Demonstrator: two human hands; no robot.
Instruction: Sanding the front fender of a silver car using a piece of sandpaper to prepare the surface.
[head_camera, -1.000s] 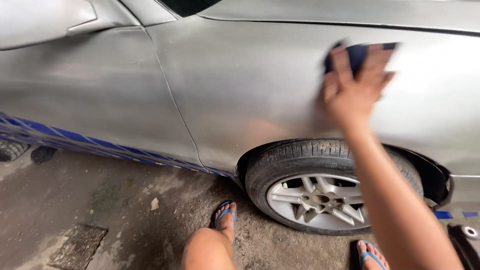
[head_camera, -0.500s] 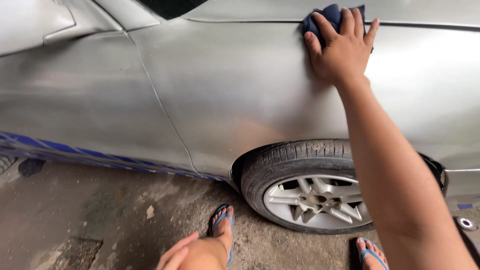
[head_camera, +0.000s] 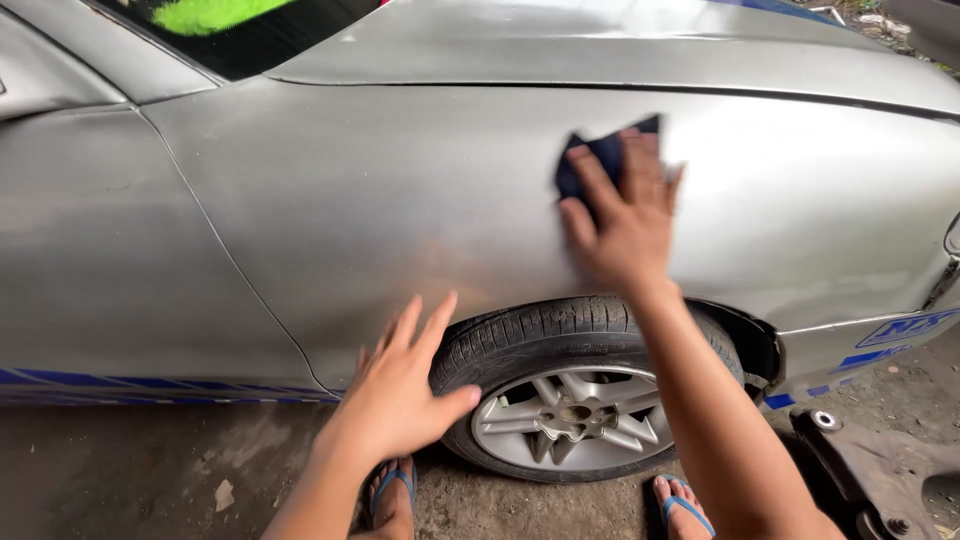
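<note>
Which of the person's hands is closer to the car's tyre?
The left hand: it is spread open right beside the tyre, by its near edge. The right hand is higher up, pressing a dark blue cloth against the silver panel.

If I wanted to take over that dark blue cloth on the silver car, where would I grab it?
Probably the free upper corner of the dark blue cloth, coming from above. The right hand presses its lower part flat against the silver car fender, so only the top edge sticks out clear of the fingers.
</note>
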